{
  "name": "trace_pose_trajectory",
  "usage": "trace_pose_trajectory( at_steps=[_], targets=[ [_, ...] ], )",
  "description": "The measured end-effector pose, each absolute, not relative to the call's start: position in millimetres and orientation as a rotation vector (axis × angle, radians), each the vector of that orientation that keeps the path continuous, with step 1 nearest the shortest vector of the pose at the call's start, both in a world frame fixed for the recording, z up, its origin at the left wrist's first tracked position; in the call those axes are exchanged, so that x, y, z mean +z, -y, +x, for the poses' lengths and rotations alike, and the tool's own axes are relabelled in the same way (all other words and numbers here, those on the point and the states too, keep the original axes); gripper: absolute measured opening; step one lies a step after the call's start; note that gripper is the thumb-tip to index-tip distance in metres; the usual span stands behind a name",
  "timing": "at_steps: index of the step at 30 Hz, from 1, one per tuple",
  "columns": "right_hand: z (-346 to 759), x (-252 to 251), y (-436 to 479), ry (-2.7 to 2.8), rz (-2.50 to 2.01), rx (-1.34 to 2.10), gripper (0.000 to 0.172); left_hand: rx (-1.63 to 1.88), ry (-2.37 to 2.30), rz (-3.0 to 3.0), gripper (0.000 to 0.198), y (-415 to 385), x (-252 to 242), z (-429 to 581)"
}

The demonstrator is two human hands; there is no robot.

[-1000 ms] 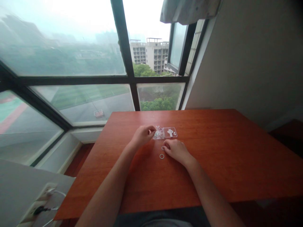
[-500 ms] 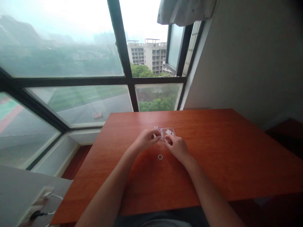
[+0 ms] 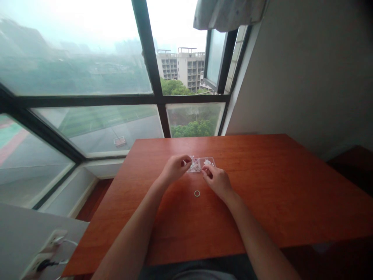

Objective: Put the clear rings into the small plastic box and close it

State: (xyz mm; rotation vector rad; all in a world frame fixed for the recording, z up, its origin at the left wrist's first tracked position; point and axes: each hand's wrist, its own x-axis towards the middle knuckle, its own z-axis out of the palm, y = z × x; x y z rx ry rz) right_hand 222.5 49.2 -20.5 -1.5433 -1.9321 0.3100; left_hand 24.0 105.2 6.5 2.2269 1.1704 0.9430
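Observation:
A small clear plastic box [image 3: 209,161] with compartments lies on the red-brown wooden table [image 3: 276,194], with small pale parts inside. My left hand [image 3: 174,169] pinches the box's left end. My right hand [image 3: 217,179] has its thumb and forefinger pinched together over the middle of the box. What they hold is too small to make out; it looks like a small ring. One small ring [image 3: 197,193] lies loose on the table just in front of both hands.
A large dark-framed window [image 3: 159,99] runs behind the table's far edge, and a grey wall [image 3: 305,77] stands to the right. A wall socket with a plugged-in cable [image 3: 43,264] sits low on the left.
Two rings lay on the table a second ago; now one does. My right hand took the nearer ring and moved up to the box. My left hand stayed at the box's left end.

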Motion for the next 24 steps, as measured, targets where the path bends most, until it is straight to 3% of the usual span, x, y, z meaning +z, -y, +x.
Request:
trace_pose_trajectory(
  at_steps=[5,13,24],
  targets=[
    [221.8,-20.5,-49.7,1.990,-1.528,0.412,0.016,1.155,-1.331,2.118,0.017,-116.1,9.3,5.2],
    [218.9,-16.0,-42.2,2.235,-1.415,0.717,0.012,0.997,-1.273,2.246,0.014,-114.6,-1.8,10.8],
    [219.8,-8.1,-35.3,2.396,-1.439,0.677,0.009,0.946,-1.280,2.240,0.013,-116.9,-4.9,7.1]
  ],
)
